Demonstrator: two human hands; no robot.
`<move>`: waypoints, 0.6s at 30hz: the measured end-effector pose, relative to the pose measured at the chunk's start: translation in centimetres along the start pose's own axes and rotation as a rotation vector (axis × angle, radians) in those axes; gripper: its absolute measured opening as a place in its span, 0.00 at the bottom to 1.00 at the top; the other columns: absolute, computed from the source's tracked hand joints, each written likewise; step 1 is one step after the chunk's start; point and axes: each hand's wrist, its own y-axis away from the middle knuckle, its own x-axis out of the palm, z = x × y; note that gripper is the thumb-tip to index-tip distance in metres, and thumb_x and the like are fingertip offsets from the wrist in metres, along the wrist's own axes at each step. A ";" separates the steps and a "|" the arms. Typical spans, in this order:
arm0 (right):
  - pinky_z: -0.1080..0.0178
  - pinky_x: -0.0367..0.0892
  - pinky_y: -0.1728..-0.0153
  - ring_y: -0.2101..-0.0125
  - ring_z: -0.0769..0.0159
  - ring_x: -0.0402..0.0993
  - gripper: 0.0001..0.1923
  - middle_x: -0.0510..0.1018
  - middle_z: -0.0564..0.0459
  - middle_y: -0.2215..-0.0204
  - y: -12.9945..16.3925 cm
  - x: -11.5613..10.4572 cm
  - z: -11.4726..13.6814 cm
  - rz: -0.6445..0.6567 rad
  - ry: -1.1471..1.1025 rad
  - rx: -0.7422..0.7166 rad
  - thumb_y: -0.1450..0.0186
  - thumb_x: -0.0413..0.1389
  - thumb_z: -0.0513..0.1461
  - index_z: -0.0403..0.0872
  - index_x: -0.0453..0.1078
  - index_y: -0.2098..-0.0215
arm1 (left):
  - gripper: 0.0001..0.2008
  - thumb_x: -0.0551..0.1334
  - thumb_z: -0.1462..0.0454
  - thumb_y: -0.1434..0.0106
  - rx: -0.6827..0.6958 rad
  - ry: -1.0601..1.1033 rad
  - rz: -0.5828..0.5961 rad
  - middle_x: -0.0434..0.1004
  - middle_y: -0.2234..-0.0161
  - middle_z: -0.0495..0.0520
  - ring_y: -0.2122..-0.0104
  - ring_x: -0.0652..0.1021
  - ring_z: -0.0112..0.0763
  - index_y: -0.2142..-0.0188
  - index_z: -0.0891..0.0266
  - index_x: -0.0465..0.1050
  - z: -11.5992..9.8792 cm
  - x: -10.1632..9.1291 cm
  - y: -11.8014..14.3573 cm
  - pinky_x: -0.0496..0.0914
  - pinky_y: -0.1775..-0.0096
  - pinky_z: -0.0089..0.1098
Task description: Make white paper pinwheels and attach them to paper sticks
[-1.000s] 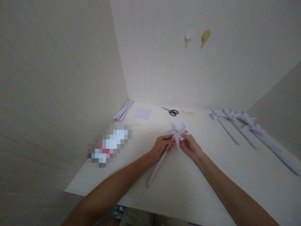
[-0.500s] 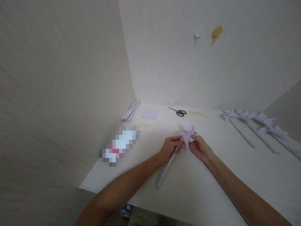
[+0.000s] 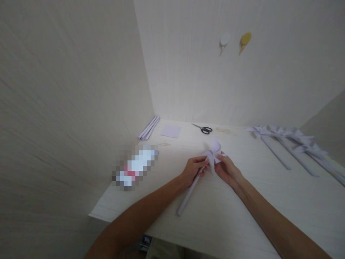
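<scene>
A pale lilac paper pinwheel (image 3: 213, 151) lies on the light wooden table (image 3: 242, 208), its rolled paper stick (image 3: 188, 196) running down and to the left. My left hand (image 3: 193, 168) pinches the top of the stick just under the folded head. From the right side, my right hand (image 3: 226, 168) grips the folded blades. Both hands meet at the centre of the pinwheel.
Several finished pinwheels (image 3: 293, 145) lie in a row at the right. Black-handled scissors (image 3: 202, 128), a square lilac sheet (image 3: 170, 131) and a bundle of rolled sticks (image 3: 149, 127) lie near the back wall. A blurred-out package (image 3: 135, 166) lies at the left. Two hooks (image 3: 234, 41) hang on the wall.
The view swung left, then eased back a little. Both hands keep their hold on the pinwheel, with only small finger adjustments.
</scene>
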 end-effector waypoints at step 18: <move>0.68 0.67 0.78 0.79 0.73 0.68 0.13 0.72 0.60 0.79 -0.1 0.0 -0.2 -0.052 0.010 -0.020 0.53 0.58 0.30 0.48 0.64 0.72 | 0.16 0.65 0.62 0.59 -0.020 -0.022 -0.008 0.62 0.83 0.46 0.85 0.60 0.16 0.70 0.70 0.73 -0.2 0.1 0.2 0.45 0.85 0.24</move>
